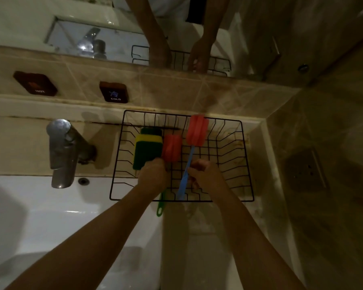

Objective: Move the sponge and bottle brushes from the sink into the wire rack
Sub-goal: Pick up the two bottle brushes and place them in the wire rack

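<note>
A black wire rack [235,155] stands on the counter to the right of the sink. Inside its left part lies a green and yellow sponge [147,150]. Beside the sponge is a bottle brush with a red foam head [171,148] and a green handle that sticks out over the rack's front edge; my left hand [153,174] is closed on that handle. A second bottle brush [196,130], with a red head and a blue handle, lies slanted in the rack's middle, and my right hand [203,174] grips its handle.
A white sink basin [61,216] fills the lower left, with a metal faucet [61,149] above it. Hot and cold labels sit on the tiled wall behind. A mirror above reflects the rack and both arms. A beige wall closes the right side.
</note>
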